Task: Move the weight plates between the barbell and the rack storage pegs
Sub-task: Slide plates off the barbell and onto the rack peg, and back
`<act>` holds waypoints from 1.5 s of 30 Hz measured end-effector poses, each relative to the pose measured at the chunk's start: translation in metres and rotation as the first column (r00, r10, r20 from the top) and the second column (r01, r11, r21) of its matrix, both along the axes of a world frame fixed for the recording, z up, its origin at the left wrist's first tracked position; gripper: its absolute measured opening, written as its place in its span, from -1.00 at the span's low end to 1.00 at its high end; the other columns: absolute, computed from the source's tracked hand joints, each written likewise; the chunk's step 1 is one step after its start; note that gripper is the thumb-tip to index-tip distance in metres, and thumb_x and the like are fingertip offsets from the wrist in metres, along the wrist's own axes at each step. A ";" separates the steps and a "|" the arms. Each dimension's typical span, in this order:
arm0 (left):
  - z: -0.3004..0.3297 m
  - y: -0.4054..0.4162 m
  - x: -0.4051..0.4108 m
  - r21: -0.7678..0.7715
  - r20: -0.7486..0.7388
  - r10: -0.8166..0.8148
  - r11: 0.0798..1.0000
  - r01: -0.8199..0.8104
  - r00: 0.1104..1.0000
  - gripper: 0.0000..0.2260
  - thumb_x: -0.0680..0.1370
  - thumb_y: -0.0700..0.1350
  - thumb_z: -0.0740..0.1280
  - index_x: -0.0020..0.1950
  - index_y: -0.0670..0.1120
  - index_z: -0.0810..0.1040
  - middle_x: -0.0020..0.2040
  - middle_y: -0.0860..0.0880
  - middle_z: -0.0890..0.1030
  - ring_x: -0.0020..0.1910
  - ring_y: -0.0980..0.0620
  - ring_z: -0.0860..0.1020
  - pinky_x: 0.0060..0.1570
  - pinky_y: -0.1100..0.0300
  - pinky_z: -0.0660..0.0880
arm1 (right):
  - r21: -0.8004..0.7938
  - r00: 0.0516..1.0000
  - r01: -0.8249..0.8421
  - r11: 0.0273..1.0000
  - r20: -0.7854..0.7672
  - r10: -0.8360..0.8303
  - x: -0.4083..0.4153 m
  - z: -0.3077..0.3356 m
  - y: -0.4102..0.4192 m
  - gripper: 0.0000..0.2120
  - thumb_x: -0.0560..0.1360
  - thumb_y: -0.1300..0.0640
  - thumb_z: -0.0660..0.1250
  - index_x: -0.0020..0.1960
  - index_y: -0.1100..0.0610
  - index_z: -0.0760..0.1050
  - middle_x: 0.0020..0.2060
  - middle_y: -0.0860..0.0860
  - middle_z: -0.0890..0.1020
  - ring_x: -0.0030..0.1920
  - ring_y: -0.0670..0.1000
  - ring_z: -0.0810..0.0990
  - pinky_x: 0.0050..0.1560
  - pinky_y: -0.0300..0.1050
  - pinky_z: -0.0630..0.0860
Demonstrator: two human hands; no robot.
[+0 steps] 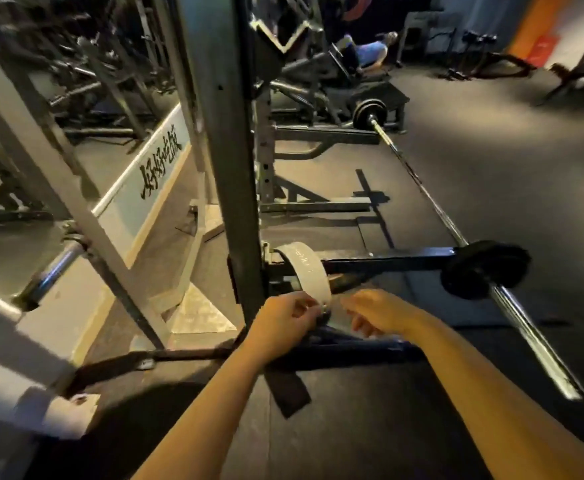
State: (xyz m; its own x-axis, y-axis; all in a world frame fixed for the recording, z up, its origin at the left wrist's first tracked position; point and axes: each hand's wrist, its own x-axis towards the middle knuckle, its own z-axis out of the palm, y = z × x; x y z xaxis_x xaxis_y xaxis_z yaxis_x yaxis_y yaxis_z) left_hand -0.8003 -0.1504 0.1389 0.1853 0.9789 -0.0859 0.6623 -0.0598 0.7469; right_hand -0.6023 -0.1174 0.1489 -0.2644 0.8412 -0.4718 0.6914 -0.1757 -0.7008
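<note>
Left hand (285, 318): fingers curled, pinching the near end of a grey lifting belt (302, 271) at what looks like its buckle. Right hand (375, 311): just beside the left hand, fingers loosely bent, touching nothing that can be made out; whether it meets the belt cannot be told.

Grey lifting belt: looped, hung on a rack safety arm (387, 259) just beyond both hands, beside the rack upright (228, 161).

Barbell (522, 327): to the right of the right hand, resting across the safety arm and running away from the hands to the far side of the rack.

Weight plates: 1 black near plate (480, 268) on the barbell sleeve, beyond and to the right of the right hand; far plates (370, 112) at the other end, well apart from the hands.

Floor (352, 427): dark rubber matting beneath both forearms.
</note>
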 end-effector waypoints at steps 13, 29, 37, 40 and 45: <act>-0.054 -0.002 0.234 -0.265 0.132 -0.190 0.939 0.220 0.973 -0.90 0.60 -0.04 0.27 0.03 -0.01 0.56 -0.14 0.00 0.64 -0.15 0.14 0.61 0.00 0.19 0.56 | -0.165 0.937 0.349 0.922 0.028 -0.350 0.237 -0.044 -0.062 -0.81 0.59 -0.12 0.19 0.11 -0.05 0.43 -0.04 0.00 0.61 -0.06 -0.03 0.61 -0.06 -0.16 0.51; -0.149 0.151 0.475 -0.685 0.327 0.320 0.729 -0.011 0.889 -0.84 0.62 0.07 0.20 0.09 0.02 0.45 -0.03 -0.03 0.57 -0.04 0.04 0.53 -0.08 0.17 0.44 | -0.245 0.776 0.631 0.736 0.183 -0.604 0.493 -0.097 0.058 -0.66 0.59 -0.19 0.11 0.15 0.02 0.45 -0.01 -0.02 0.53 -0.02 -0.05 0.52 -0.11 -0.16 0.43; -0.162 0.188 0.495 -0.718 0.234 0.517 0.663 -0.212 0.823 -0.68 0.60 0.07 0.23 0.28 -0.06 0.43 0.04 -0.04 0.55 0.03 -0.01 0.53 0.02 0.09 0.46 | -0.296 0.797 0.595 0.747 0.092 -0.598 0.543 -0.121 0.130 -0.63 0.59 -0.13 0.15 0.28 0.06 0.40 0.02 -0.02 0.50 -0.01 -0.06 0.50 -0.10 -0.16 0.43; -0.163 0.201 0.501 -0.682 0.192 0.564 0.665 -0.304 0.803 -0.65 0.59 0.06 0.23 0.33 -0.04 0.40 0.17 -0.08 0.52 0.12 -0.01 0.50 0.11 0.05 0.44 | -0.261 0.876 0.478 0.839 0.071 -0.477 0.552 -0.139 0.158 -0.58 0.59 -0.11 0.18 0.37 0.04 0.33 0.14 -0.03 0.48 0.05 -0.09 0.46 0.06 -0.12 0.44; -0.153 0.229 0.530 -0.466 0.047 0.405 0.817 -0.338 0.913 -0.55 0.58 0.06 0.27 0.44 0.02 0.29 0.32 -0.05 0.43 0.19 0.05 0.45 0.06 0.18 0.41 | 0.028 0.970 0.235 0.972 0.059 -0.236 0.570 -0.154 0.210 -0.49 0.54 -0.02 0.31 0.45 0.01 0.26 0.37 0.02 0.36 0.33 0.00 0.37 0.21 -0.11 0.36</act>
